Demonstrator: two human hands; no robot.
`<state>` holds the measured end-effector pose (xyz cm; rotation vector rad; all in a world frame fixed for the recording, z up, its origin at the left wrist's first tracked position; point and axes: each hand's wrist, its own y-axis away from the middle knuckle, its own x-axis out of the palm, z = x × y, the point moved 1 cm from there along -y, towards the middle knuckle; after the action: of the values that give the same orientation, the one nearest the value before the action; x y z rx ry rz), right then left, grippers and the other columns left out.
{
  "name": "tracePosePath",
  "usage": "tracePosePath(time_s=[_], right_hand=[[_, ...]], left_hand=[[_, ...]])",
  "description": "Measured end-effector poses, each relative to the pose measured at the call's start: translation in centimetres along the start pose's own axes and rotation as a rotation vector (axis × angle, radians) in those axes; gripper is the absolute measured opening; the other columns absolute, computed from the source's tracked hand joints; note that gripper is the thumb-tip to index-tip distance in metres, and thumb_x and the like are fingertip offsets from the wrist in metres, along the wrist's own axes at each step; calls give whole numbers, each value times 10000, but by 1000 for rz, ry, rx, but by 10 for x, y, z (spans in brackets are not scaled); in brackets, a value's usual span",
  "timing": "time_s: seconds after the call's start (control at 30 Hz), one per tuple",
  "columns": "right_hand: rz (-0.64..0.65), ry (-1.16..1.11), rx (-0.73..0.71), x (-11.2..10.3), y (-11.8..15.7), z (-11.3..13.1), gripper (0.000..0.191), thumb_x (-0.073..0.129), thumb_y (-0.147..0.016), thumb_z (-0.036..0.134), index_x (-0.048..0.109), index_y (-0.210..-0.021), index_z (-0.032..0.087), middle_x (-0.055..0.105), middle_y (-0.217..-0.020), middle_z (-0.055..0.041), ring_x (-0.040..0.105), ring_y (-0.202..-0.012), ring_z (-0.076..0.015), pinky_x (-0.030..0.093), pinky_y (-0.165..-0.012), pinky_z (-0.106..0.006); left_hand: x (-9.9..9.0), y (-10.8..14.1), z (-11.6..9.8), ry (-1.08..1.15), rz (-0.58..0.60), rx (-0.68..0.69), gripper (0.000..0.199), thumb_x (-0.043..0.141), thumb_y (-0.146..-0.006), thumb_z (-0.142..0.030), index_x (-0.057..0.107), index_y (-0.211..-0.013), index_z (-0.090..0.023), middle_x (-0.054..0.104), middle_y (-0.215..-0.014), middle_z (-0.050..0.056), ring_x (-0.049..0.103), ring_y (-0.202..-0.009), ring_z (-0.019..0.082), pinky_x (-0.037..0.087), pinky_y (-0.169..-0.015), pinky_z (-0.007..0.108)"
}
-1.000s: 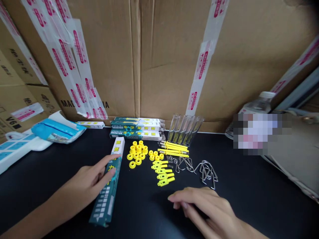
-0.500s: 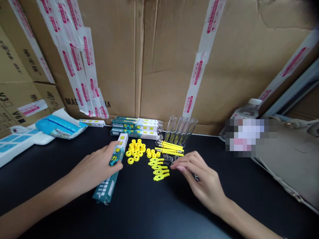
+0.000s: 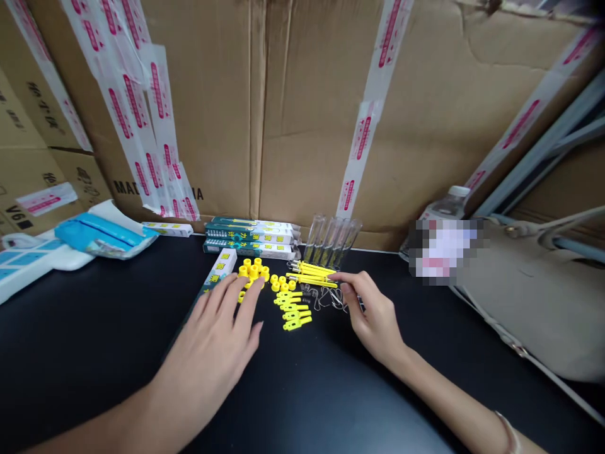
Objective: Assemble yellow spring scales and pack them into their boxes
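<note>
My left hand is open with its fingers spread, reaching over a narrow green-and-white box toward the flanged yellow caps. Its fingers partly hide both. My right hand has its index finger stretched to the right ends of the slim yellow rods, with the thumb slightly apart below. Under that hand lie bent wire hooks. Between the hands are small yellow caps, dark coil springs and a column of flat yellow tabs.
Clear tubes stand behind the rods, beside stacked boxes. A large cardboard box walls off the back. At left are a power strip and a blue packet; at right, a bottle and a beige bag.
My left hand has let go of the narrow box and moved right, over the yellow caps, fingers spreading. My right hand has shifted from the hooks up to the yellow rods. The view has tilted slightly.
</note>
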<state>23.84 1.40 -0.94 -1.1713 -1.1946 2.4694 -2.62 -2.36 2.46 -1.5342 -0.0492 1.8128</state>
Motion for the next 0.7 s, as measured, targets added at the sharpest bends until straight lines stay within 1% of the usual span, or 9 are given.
tracePosePath(time_s=[0.07, 0.13, 0.23, 0.33, 0.43, 0.5, 0.53, 0.63, 0.7], right_hand=[[-1, 29, 15, -3, 0, -1, 226, 460, -1012, 148, 636, -1143, 202, 579, -803, -36, 575, -708, -196, 482, -643, -321], [-6, 55, 27, -9, -2, -4, 206, 478, -1008, 169, 637, -1136, 201, 583, -822, -43, 583, -724, -199, 490, -652, -322], [-25, 86, 34, -18, -7, -11, 183, 499, -1002, 194, 647, -1110, 199, 589, -843, -51, 585, -740, -203, 502, -670, -327], [-29, 107, 38, -25, -9, -20, 173, 504, -1000, 210, 655, -1085, 203, 595, -843, -49, 583, -724, -199, 512, -678, -333], [-1, 121, 35, -25, -11, -25, 170, 511, -999, 233, 643, -1103, 208, 608, -834, -49, 594, -751, -214, 519, -698, -348], [23, 130, 21, -23, -12, -27, 175, 520, -994, 244, 628, -1126, 206, 621, -845, -56, 598, -805, -234, 520, -735, -368], [32, 134, 12, -22, -12, -27, 179, 522, -992, 244, 622, -1135, 203, 625, -856, -60, 596, -830, -242, 519, -752, -378], [52, 151, -8, -18, -11, -26, 175, 519, -992, 225, 615, -1134, 193, 626, -875, -72, 589, -858, -251, 518, -765, -391], [75, 169, -26, -15, -9, -27, 145, 521, -991, 206, 626, -1089, 193, 638, -895, -79, 590, -863, -249, 521, -770, -391]], left_hand=[[4, 6, -7, -118, 19, -101, 488, 572, -893, -146, 568, -1374, -64, 594, -1362, 265, 534, -1269, 456, 536, -888, 552], [8, 11, -5, -204, 80, -217, 511, 572, -894, -114, 543, -1400, -47, 557, -1393, 296, 557, -1235, 478, 567, -810, 535], [13, 17, 10, -220, 200, -308, 530, 543, -907, -74, 512, -1436, -84, 603, -1344, 259, 693, -979, 369, 603, -667, 420], [17, 22, 23, -191, 243, -301, 556, 495, -921, -71, 470, -1473, -128, 652, -1277, 203, 701, -920, 314, 608, -693, 388], [20, 23, 22, -221, 178, -310, 524, 438, -951, -103, 454, -1474, -78, 586, -1358, 272, 648, -1088, 424, 577, -796, 541], [20, 20, 13, -216, 98, -267, 512, 420, -965, -133, 446, -1466, -29, 488, -1447, 330, 516, -1262, 524, 472, -905, 686], [19, 18, 7, -182, 58, -217, 511, 420, -966, -142, 445, -1460, -13, 455, -1469, 344, 462, -1311, 542, 432, -938, 708], [15, 9, -11, 32, -61, 9, 463, 427, -956, -124, 512, -1403, -41, 545, -1396, 321, 531, -1271, 488, 468, -933, 621], [13, 5, -20, 271, -39, 187, 404, 441, -945, -106, 579, -1324, -117, 668, -1263, 214, 633, -1151, 375, 503, -921, 505]])
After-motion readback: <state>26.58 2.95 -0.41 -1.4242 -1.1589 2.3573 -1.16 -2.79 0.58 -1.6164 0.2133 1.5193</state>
